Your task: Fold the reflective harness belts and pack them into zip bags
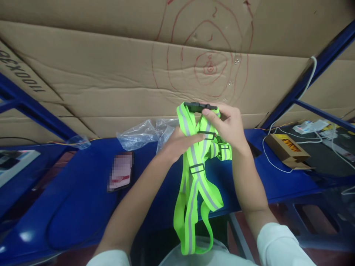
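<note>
Over the blue desk (83, 195), left hand (177, 142) and right hand (230, 125) pinch green straps (197, 159), apparently arranging them, a next move needing steady grip.

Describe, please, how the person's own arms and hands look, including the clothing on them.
The left hand and right hand are ungloved, with bare wrists and forearms. The sleeves are pale, nearly white, without visible markings.

Upside-down black "1100X3…" on L cardboard (23, 72), end cut off; handwritten red "2"-like mark (214, 12) up ctr.
</note>
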